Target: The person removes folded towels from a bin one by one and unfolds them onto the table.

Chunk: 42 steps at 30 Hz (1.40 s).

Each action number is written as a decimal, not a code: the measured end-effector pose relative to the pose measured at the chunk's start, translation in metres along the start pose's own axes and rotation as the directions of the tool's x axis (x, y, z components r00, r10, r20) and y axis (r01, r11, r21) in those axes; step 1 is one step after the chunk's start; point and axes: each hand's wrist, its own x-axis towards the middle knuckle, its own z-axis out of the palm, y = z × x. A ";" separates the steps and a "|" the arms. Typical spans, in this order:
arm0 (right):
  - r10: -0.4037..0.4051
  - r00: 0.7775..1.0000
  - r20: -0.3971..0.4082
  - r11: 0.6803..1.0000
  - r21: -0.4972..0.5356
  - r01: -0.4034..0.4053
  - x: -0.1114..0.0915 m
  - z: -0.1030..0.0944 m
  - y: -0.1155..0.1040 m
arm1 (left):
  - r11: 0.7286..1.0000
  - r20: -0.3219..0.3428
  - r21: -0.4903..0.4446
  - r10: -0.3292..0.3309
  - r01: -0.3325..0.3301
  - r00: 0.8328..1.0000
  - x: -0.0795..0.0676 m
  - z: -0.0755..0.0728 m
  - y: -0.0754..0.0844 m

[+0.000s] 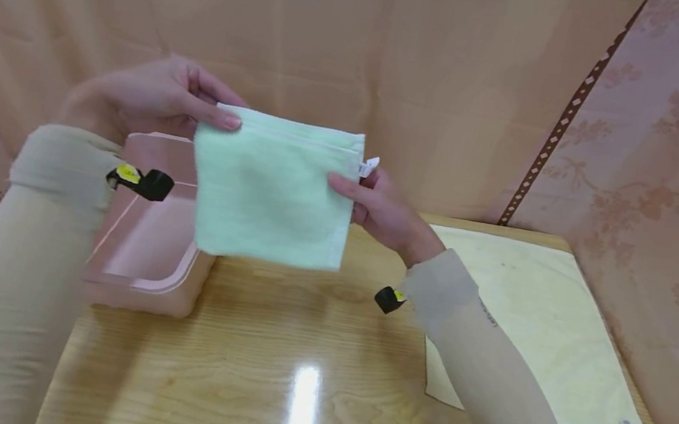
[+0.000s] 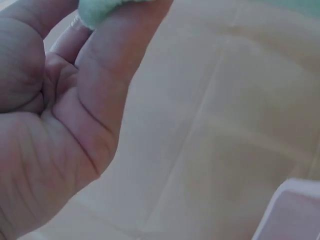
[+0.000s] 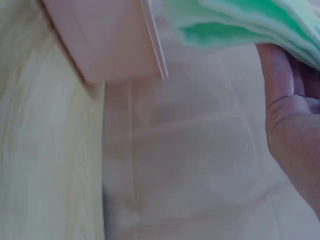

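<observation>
A folded mint-green towel (image 1: 274, 193) hangs upright in the air between both hands. My left hand (image 1: 162, 94) pinches its upper left corner, thumb in front. On the towel's right edge, my right hand (image 1: 384, 208) grips with the thumb across the front, just below a small white tag (image 1: 369, 166). The right wrist view shows several stacked layers of the towel (image 3: 225, 22) above the right hand (image 3: 295, 120). Only a small bit of the towel (image 2: 100, 11) shows in the left wrist view, held by the left hand (image 2: 75, 100).
A pink plastic bin (image 1: 141, 294) stands at the left of the wooden table (image 1: 242, 377), partly behind the towel. A pale yellow cloth (image 1: 537, 330) with a white label lies flat at the right, under the right forearm in view. Curtains (image 1: 317, 26) hang behind the table.
</observation>
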 end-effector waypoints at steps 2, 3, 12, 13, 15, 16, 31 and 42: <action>0.033 0.999 -0.014 0.997 -0.066 -0.034 -0.007 -0.008 -0.007 | 1.000 0.010 0.016 0.015 -0.015 1.000 0.008 0.006 -0.003; 0.048 0.999 -0.025 0.994 -0.095 -0.051 -0.010 -0.012 -0.010 | 1.000 0.016 0.002 0.020 -0.020 1.000 0.012 0.009 -0.005; 0.174 0.969 -0.176 0.956 -0.205 -0.209 -0.038 -0.048 -0.023 | 1.000 -0.001 0.010 0.010 -0.010 1.000 0.057 0.043 -0.020; 0.186 0.965 -0.187 0.950 -0.218 -0.225 -0.040 -0.053 -0.023 | 1.000 -0.007 0.022 0.003 -0.003 1.000 0.064 0.047 -0.022; 0.212 0.953 -0.214 0.936 -0.235 -0.261 -0.045 -0.063 -0.022 | 0.999 -0.010 0.035 -0.006 0.007 1.000 0.078 0.054 -0.027; 0.227 0.947 -0.228 0.930 -0.237 -0.280 -0.047 -0.068 -0.021 | 0.999 -0.008 0.035 -0.015 0.015 1.000 0.085 0.058 -0.030; 0.353 0.874 -0.333 0.857 -0.259 -0.445 -0.086 -0.134 0.021 | 1.000 0.086 -0.017 -0.012 0.013 0.996 0.157 0.108 -0.092; 0.294 0.836 -0.464 0.882 -0.206 -0.424 -0.093 -0.166 0.048 | 0.996 -0.132 -0.068 0.052 -0.062 0.990 0.196 0.136 -0.111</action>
